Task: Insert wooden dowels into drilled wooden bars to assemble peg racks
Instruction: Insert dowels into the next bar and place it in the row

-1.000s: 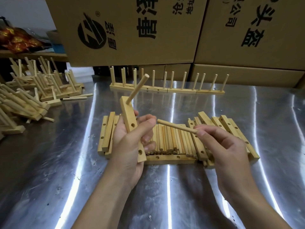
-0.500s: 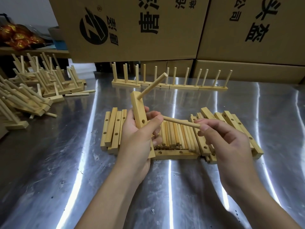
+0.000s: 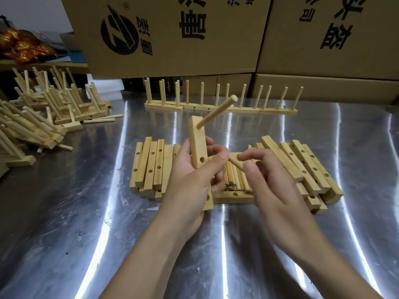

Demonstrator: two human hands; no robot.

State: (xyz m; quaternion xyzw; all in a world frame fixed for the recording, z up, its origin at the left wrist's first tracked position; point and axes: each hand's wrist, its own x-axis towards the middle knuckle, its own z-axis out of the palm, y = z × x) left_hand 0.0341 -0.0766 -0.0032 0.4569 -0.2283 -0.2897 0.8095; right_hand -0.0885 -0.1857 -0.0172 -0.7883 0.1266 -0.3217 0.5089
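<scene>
My left hand [image 3: 190, 180] grips a drilled wooden bar [image 3: 198, 147] held nearly upright above the table. One dowel [image 3: 216, 113] is seated in the bar's top hole and points up to the right. My right hand [image 3: 265, 180] pinches a second dowel [image 3: 234, 164] between thumb and fingers. Its tip lies beside my left thumb, close to the bar's middle hole [image 3: 202, 160]. Beneath the hands lies a bundle of loose dowels [image 3: 235, 180], partly hidden. Drilled bars are stacked to the left [image 3: 151, 167] and to the right [image 3: 306, 167].
A row of finished peg racks [image 3: 220, 106] stands at the back of the steel table [image 3: 86, 212]. More finished racks [image 3: 38, 117] are piled at the far left. Large cardboard boxes [image 3: 194, 33] wall off the back.
My right hand has brought its dowel leftward, and the tip now sits by the bar's middle hole. The bar in my left hand has come slightly more upright.
</scene>
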